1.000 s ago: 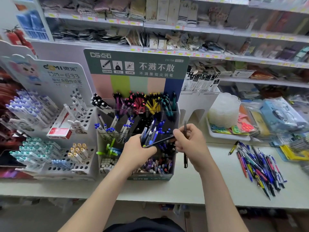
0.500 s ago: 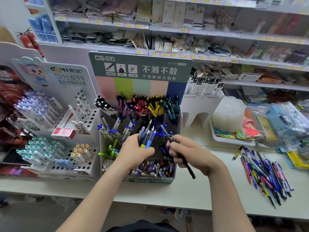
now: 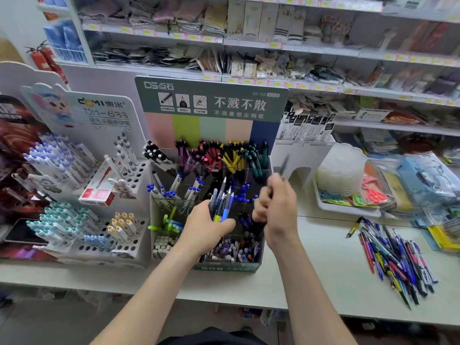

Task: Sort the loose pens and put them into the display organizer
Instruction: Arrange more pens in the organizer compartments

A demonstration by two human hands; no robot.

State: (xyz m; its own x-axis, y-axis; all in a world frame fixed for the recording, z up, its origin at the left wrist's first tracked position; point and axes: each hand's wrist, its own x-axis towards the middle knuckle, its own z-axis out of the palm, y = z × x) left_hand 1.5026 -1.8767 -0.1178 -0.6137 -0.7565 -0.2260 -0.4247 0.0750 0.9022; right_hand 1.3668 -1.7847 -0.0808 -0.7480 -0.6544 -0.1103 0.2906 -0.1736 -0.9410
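Note:
The clear tiered display organizer point(image 3: 263, 255) stands at the counter's middle, its compartments full of coloured pens. My left hand point(image 3: 206, 227) grips a bundle of several pens point(image 3: 221, 202), blue, grey and yellow, tips up, in front of the organizer. My right hand point(image 3: 276, 207) is over the organizer's right side and pinches one dark pen point(image 3: 283, 165), which points up and is blurred by motion. A pile of loose pens point(image 3: 395, 255) lies on the counter at the right.
A white pen rack point(image 3: 99, 245) with blue and teal pens stands left of the organizer. A white tray point(image 3: 348, 210) with plastic lids and packets sits right behind. Shelves of goods fill the back. The counter's front edge point(image 3: 249, 300) runs below my arms.
My right hand has turned the dark pen from pointing down and right to pointing up, and lifted it toward the organizer's right rear. My left hand still holds its bundle.

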